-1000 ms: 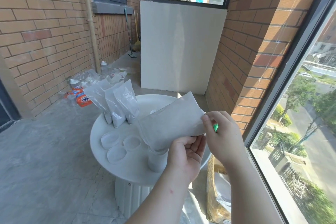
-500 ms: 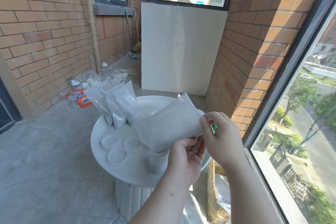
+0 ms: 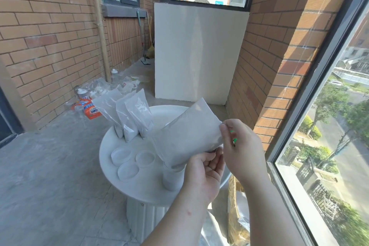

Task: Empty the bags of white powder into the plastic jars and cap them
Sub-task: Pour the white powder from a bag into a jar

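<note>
The bag of white powder (image 3: 187, 136) is held tilted above the tabletop (image 3: 143, 191), with its lower end at the mouth of the jar (image 3: 171, 179). Its lower edge is gripped by the curled fingers of the left hand (image 3: 205, 173). Its upper right corner is pinched by the right hand (image 3: 243, 150). Three lids (image 3: 128, 170) lie left of the jar. Three further bags (image 3: 127, 118) are stood behind the lids.

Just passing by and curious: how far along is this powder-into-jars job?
Done: nothing finished shows; no capped jar is in view. In hand: one bag is tilted, the left hand holding it from below and the right hand pinching its top edge, its lower end at the mouth of a jar on the table. Left: three more bags stand behind, and three lids lie loose.
</note>
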### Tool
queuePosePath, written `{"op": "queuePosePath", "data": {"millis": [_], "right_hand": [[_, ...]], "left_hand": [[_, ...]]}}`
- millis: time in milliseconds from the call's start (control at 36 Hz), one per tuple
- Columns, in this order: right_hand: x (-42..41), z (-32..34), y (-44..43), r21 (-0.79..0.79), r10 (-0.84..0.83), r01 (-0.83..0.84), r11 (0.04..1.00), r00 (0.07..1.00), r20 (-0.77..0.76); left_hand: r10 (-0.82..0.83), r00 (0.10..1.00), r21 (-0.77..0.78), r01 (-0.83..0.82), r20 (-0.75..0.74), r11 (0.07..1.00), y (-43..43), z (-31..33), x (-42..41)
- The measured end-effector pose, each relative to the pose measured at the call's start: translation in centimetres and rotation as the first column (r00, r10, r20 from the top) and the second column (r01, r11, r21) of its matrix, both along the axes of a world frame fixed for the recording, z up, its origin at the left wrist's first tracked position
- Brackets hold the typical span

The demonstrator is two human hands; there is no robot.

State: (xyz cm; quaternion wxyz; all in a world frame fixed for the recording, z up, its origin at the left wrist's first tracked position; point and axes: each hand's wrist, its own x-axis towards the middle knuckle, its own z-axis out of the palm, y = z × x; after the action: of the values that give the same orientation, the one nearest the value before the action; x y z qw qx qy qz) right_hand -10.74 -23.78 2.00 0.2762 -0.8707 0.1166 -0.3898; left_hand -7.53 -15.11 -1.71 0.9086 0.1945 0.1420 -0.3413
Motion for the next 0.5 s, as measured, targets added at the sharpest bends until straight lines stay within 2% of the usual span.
{"op": "queuePosePath", "data": {"millis": [194, 500], "right_hand": [[0.17, -0.23, -0.06, -0.041, 0.011, -0.012, 0.999, 1.0, -0.019], [-0.03, -0.1, -0.67, 0.054, 0.077, -0.075, 0.996, 0.996, -0.039]], "left_hand": [[0.02, 0.999, 0.022, -0.02, -0.025, 1.0, 0.04, -0.12, 0.1], [0.03, 0.999, 0.047, -0.029, -0.024, 0.998, 0.09, 0.27, -0.08]]}}
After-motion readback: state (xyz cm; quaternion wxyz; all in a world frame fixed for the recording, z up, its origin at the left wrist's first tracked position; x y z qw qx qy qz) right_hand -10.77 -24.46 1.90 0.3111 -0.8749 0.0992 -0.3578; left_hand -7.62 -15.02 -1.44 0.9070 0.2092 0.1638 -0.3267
